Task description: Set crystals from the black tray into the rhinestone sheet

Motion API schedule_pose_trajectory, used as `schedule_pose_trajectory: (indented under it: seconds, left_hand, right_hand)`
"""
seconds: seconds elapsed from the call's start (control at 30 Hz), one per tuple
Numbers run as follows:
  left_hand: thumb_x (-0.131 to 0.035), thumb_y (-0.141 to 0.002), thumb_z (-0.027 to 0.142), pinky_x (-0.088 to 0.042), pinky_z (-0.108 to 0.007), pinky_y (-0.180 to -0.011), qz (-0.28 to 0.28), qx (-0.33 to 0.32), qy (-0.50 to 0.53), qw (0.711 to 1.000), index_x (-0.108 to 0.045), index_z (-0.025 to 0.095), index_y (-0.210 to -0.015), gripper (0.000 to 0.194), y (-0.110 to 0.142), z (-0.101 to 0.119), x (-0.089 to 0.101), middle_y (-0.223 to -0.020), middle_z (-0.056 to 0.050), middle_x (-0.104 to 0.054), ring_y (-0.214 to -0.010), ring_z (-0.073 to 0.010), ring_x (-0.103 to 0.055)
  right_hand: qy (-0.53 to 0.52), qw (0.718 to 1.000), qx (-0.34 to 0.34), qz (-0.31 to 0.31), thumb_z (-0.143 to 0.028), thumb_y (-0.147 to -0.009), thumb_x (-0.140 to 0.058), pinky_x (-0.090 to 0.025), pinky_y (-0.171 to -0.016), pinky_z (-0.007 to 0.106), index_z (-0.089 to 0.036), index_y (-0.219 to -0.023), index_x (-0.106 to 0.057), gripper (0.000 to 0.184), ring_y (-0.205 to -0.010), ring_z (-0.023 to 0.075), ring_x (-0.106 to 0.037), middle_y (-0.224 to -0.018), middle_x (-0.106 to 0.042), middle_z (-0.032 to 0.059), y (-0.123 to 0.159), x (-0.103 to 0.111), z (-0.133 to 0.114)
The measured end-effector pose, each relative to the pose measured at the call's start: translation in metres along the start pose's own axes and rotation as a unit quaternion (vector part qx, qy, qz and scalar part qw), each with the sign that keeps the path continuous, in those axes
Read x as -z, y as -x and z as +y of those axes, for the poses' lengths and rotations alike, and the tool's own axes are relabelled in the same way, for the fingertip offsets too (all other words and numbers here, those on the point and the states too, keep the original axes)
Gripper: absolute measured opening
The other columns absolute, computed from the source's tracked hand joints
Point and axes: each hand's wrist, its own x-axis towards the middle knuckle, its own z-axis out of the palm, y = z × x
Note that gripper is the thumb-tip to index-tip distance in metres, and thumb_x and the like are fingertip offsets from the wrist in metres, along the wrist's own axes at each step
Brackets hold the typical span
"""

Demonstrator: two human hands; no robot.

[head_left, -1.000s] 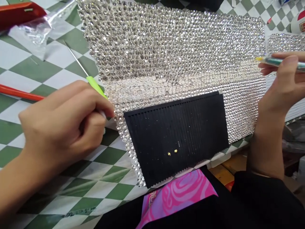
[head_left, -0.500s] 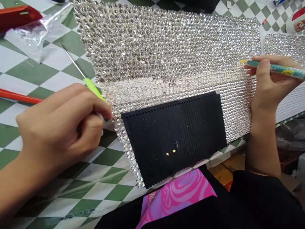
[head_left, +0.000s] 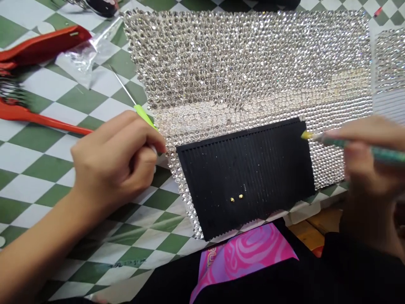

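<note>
My right hand, blurred, grips a green pencil with a yellow tip, which points left over the right edge of a black ridged tray. Two small gold stones lie on that tray. Under it spreads a sheet of clear rhinestones, with a paler band of rows across it. My left hand is closed at the sheet's left edge; a bit of something white shows between its fingers, too hidden to name. Just beyond that hand lies a thin metal pick with a lime-green handle.
Red-handled pliers with a spring lie at the left on the checkered tablecloth. A clear plastic bag is beside them. Another rhinestone piece sits at the far right. The table's front edge runs close to my body.
My right hand has brought the pencil down and toward the tray's right edge. The view has shifted, so most things appear further right. My left hand stays closed by the sheet's edge.
</note>
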Motion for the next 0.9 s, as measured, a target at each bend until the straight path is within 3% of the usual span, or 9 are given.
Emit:
schedule_pose_trajectory:
  seconds: [0.03, 0.1, 0.17, 0.33, 0.53, 0.63, 0.77, 0.9]
  left_hand:
    - [-0.039, -0.073, 0.003, -0.028, -0.015, -0.057, 0.002, -0.010, -0.001, 1.000, -0.050, 0.015, -0.067, 0.018, 0.000, -0.001, -0.001, -0.065, 0.003, -0.046, -0.061, 0.0014, -0.037]
    - [-0.039, -0.072, 0.001, -0.028, -0.014, -0.057, 0.003, -0.017, -0.007, 1.000, -0.051, 0.014, -0.067, 0.018, 0.001, -0.002, -0.002, -0.065, 0.003, -0.046, -0.061, 0.0013, -0.037]
    - [-0.039, -0.071, 0.000, -0.027, -0.014, -0.057, 0.003, -0.019, -0.009, 1.000, -0.050, 0.014, -0.068, 0.019, 0.001, -0.003, -0.001, -0.065, 0.003, -0.046, -0.061, 0.0014, -0.036]
    - [-0.039, -0.070, -0.001, -0.028, -0.013, -0.057, -0.002, -0.026, -0.011, 1.000, -0.049, 0.014, -0.068, 0.019, 0.000, -0.003, -0.001, -0.066, 0.004, -0.046, -0.062, 0.0017, -0.037]
    - [-0.039, -0.072, -0.001, -0.029, -0.012, -0.058, -0.015, -0.015, -0.022, 1.000, -0.050, 0.014, -0.069, 0.019, 0.000, -0.001, 0.000, -0.066, 0.004, -0.046, -0.062, 0.0020, -0.037]
    - [-0.039, -0.073, 0.000, -0.028, -0.012, -0.058, -0.017, -0.014, -0.022, 1.000, -0.050, 0.015, -0.070, 0.019, 0.000, 0.000, 0.001, -0.067, 0.004, -0.046, -0.063, 0.0025, -0.037]
    - [-0.036, -0.073, -0.001, -0.027, -0.011, -0.061, -0.027, 0.016, -0.033, 0.999, -0.049, 0.015, -0.071, 0.020, 0.002, 0.001, 0.001, -0.068, 0.004, -0.045, -0.064, 0.0032, -0.036]
    - [-0.037, -0.073, 0.000, -0.027, -0.011, -0.060, -0.024, 0.009, -0.032, 0.999, -0.048, 0.015, -0.072, 0.020, 0.003, 0.001, 0.001, -0.069, 0.004, -0.045, -0.065, 0.0035, -0.036]
  right_hand:
    - [-0.021, 0.999, 0.010, -0.038, -0.007, -0.081, -0.058, -0.053, -0.069, 0.033, -0.024, -0.109, -0.069, 0.035, -0.073, 0.0138, -0.064, -0.084, -0.070, 0.0001, 0.004, -0.001, -0.016]
    - [-0.085, 0.979, 0.024, -0.181, -0.009, -0.079, -0.062, -0.055, -0.067, 0.033, -0.016, -0.114, -0.065, 0.036, -0.080, 0.0157, -0.064, -0.090, -0.069, 0.0041, 0.010, -0.007, -0.039]
    - [-0.141, 0.963, 0.044, -0.225, -0.006, -0.076, -0.063, -0.055, -0.066, 0.032, -0.009, -0.114, -0.064, 0.038, -0.081, 0.0155, -0.064, -0.092, -0.068, 0.0070, 0.014, -0.017, -0.050]
    - [-0.163, 0.974, 0.090, -0.129, -0.001, -0.074, -0.060, -0.051, -0.058, 0.028, -0.002, -0.096, -0.066, 0.022, -0.069, 0.0126, -0.059, -0.076, -0.066, 0.0090, 0.016, -0.045, -0.050]
    - [-0.140, 0.972, 0.086, -0.171, -0.005, -0.081, -0.058, -0.054, -0.064, 0.027, -0.005, -0.098, -0.065, 0.019, -0.073, 0.0117, -0.060, -0.080, -0.068, 0.0087, 0.010, -0.044, -0.052]
    - [-0.107, 0.967, 0.090, -0.211, -0.016, -0.087, -0.057, -0.055, -0.066, 0.026, -0.013, -0.103, -0.065, 0.018, -0.077, 0.0118, -0.063, -0.084, -0.069, 0.0070, 0.010, -0.039, -0.052]
    - [-0.068, 0.973, 0.078, -0.204, -0.036, -0.089, -0.058, -0.057, -0.068, 0.030, -0.020, -0.105, -0.066, 0.025, -0.081, 0.0150, -0.065, -0.089, -0.069, 0.0080, 0.015, -0.036, -0.051]
    - [-0.052, 0.977, 0.074, -0.193, -0.045, -0.088, -0.058, -0.058, -0.070, 0.032, -0.020, -0.106, -0.067, 0.032, -0.083, 0.0166, -0.065, -0.091, -0.069, 0.0093, 0.018, -0.035, -0.054]
